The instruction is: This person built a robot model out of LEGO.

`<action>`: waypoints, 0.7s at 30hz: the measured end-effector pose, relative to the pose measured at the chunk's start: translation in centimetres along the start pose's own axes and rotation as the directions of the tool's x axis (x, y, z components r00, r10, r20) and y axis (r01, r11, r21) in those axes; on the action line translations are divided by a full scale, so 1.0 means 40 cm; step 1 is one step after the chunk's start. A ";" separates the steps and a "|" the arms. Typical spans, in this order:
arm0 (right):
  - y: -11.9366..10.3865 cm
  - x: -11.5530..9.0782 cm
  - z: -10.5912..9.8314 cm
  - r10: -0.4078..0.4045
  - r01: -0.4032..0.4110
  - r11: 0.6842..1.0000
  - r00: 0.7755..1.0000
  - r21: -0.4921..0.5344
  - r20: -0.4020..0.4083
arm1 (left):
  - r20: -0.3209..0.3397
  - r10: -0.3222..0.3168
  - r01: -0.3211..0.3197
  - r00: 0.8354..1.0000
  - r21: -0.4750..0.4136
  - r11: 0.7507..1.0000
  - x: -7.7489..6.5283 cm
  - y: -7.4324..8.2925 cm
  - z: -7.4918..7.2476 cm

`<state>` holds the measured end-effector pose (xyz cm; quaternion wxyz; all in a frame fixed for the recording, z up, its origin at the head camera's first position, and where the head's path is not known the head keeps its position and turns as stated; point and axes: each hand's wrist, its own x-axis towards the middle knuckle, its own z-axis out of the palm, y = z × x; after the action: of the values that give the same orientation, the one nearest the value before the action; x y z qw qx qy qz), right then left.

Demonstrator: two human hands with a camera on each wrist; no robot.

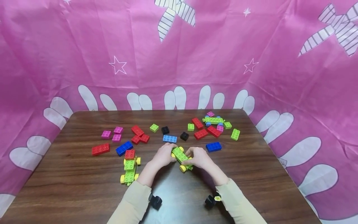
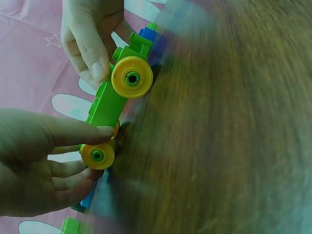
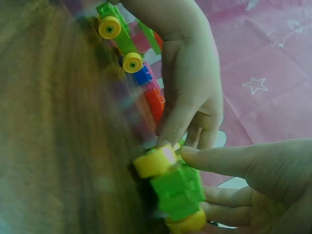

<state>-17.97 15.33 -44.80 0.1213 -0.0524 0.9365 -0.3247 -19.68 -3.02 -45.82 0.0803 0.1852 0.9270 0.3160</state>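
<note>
A green toy car base (image 1: 180, 154) with yellow wheels (image 2: 132, 77) lies slantwise at the middle of the table, between both hands. My left hand (image 1: 164, 154) grips its far end, thumb and fingers around the part by a wheel. At the near end, my right hand (image 1: 199, 157) pinches the base, with the thumb (image 3: 214, 158) on one side and fingers on the other. Studs along the base's top show bare. Left of my left forearm stands another green car (image 1: 129, 175) with yellow wheels, carrying green bricks and a red brick (image 1: 130, 154).
Behind the hands lie a light blue brick (image 1: 169, 138) and black bricks (image 1: 184, 136). Red (image 1: 100, 149), pink (image 1: 106, 134) and dark blue bricks (image 1: 124, 148) are scattered left. Farther right are a blue brick (image 1: 213, 147), several red bricks and a blue-wheeled green car base (image 1: 213, 120).
</note>
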 end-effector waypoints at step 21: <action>0.047 0.085 -0.100 -0.430 0.408 0.903 0.834 0.136 0.346 | -0.036 0.017 -0.018 0.999 -0.044 0.999 0.005 0.001 0.002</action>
<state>-22.34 18.58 -43.56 0.2219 -0.3124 0.8530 -0.3543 -19.83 -2.88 -45.87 0.0653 0.1858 0.9195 0.3403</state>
